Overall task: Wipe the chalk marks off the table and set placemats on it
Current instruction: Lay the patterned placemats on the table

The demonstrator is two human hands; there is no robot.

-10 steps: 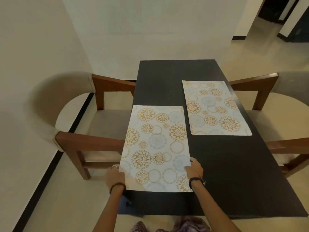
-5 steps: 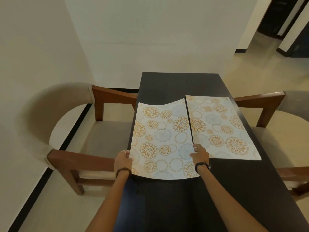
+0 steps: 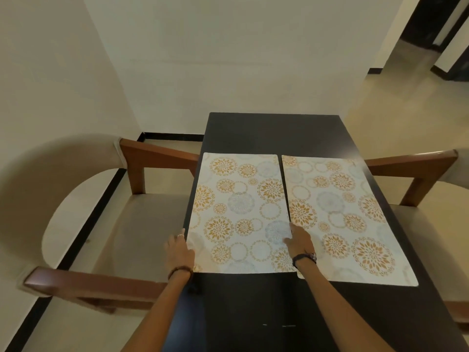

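Note:
Two white placemats with gold and grey floral circles lie flat side by side on the dark table [image 3: 274, 130]. My left hand [image 3: 179, 248] touches the left edge of the left placemat [image 3: 236, 199] near its front corner, fingers fairly straight along the table's edge. On that mat's right edge rests my right hand [image 3: 300, 241], fingers straight, thumb on the mat, partly over the seam with the right placemat [image 3: 342, 219]. Two faint short white marks [image 3: 279, 325] show on the bare tabletop close to me.
A wooden armchair with a beige seat [image 3: 142, 219] stands tight against the table's left side, and another armchair [image 3: 411, 168] against its right side. A white wall lies beyond the table's far end. An open doorway [image 3: 431, 26] is at the upper right.
The left placemat has slid away from me and settled flat beside the right one, its raised far edge now down. Both hands moved forward with it.

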